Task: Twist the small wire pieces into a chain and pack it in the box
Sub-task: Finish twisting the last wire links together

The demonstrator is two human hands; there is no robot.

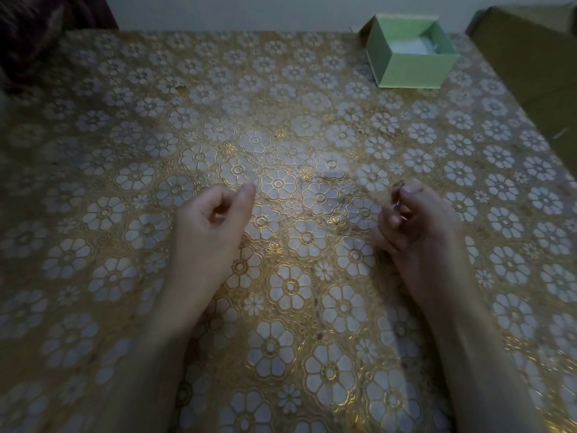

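1. The wire (397,205) is a small dark bit pinched up at the fingertips of the right hand (415,226). It's blurry, so I can't make out its shape or whether it's linked to anything. It sits at the top of that hand, above the tablecloth (290,126), not lying on it.
2. The right hand is curled in tight around the wire, thumb and fingers closed on it, with the lower fingers tucked down near the cloth.
3. The left hand (212,220) is well apart from the right, with a wide strip of flowered cloth between them. Its fingers are curled into a loose fist with the thumb sticking forward, and I can't see anything in it.
4. The green box (412,68) is far up on the right, close to the table's back edge, open on top with something white inside. It's well away from both hands.
5. A brown cardboard box (527,57) sits just off the right edge of the table, beside the green one.
6. Lots of bare cloth between the hands and the green box.
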